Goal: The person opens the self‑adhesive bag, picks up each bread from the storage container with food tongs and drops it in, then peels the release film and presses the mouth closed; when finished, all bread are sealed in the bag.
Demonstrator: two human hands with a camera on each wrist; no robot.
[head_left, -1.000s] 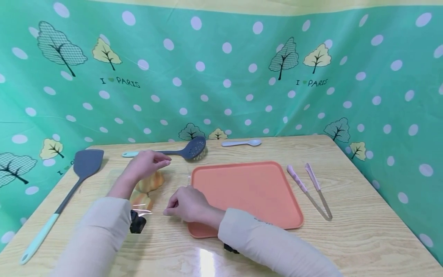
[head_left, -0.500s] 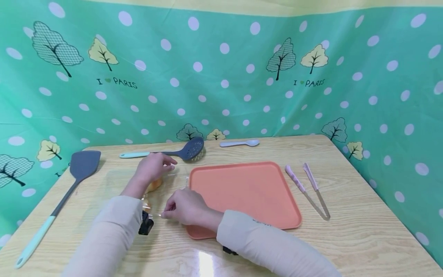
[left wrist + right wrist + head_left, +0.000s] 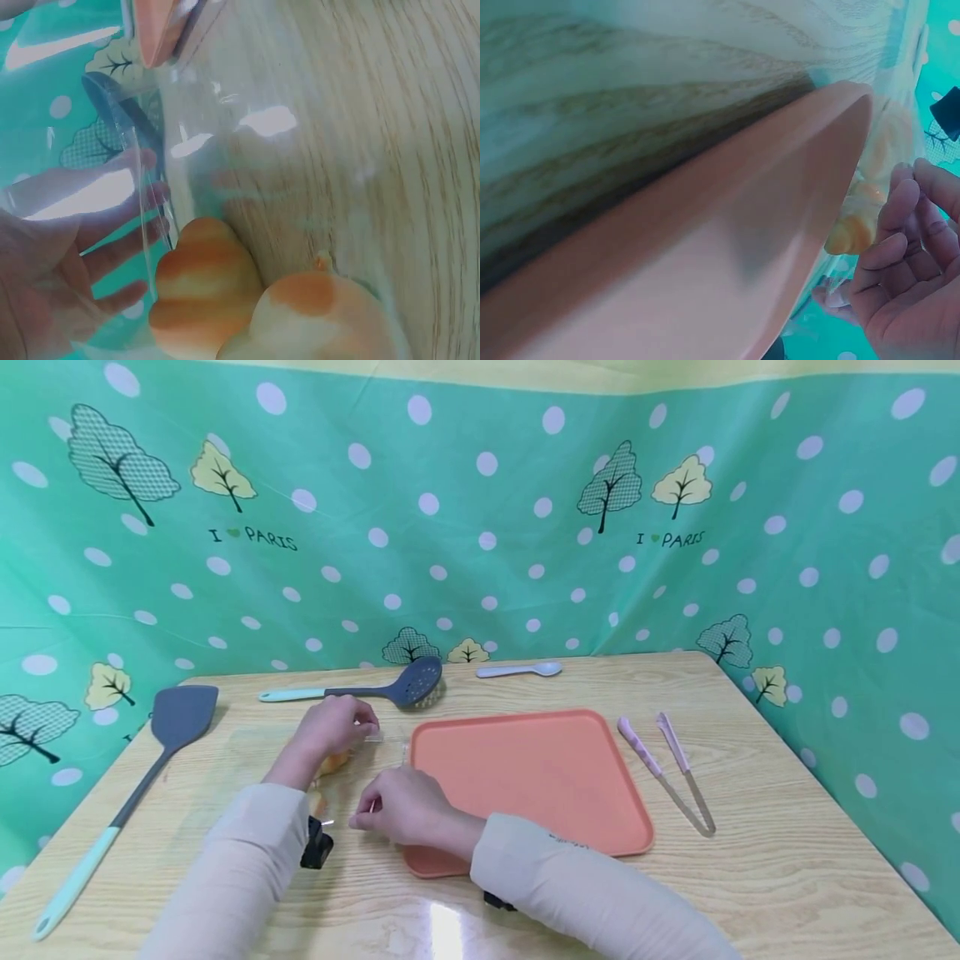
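A large clear plastic bag lies on the left of the table, with bread-like rolls in or under it. The left wrist view shows a ridged brown roll and a paler round roll through the film. At the bag's far right corner, my left hand brings thumb and fingertips together on its edge; its other fingers look loosely spread in the left wrist view. Nearer to me, my right hand pinches the near part of that edge. My left forearm hides much of the rolls from the head camera.
A pink tray is just right of the bag, beneath my right wrist. Behind lie a slotted skimmer and a pale spoon. Tongs are right of the tray; a dark turner lies at the left.
My left hand has shifted right along the bag's far edge, and its fingertips have closed toward the thumb. My right hand stays almost in place. More of the rolls is now covered.
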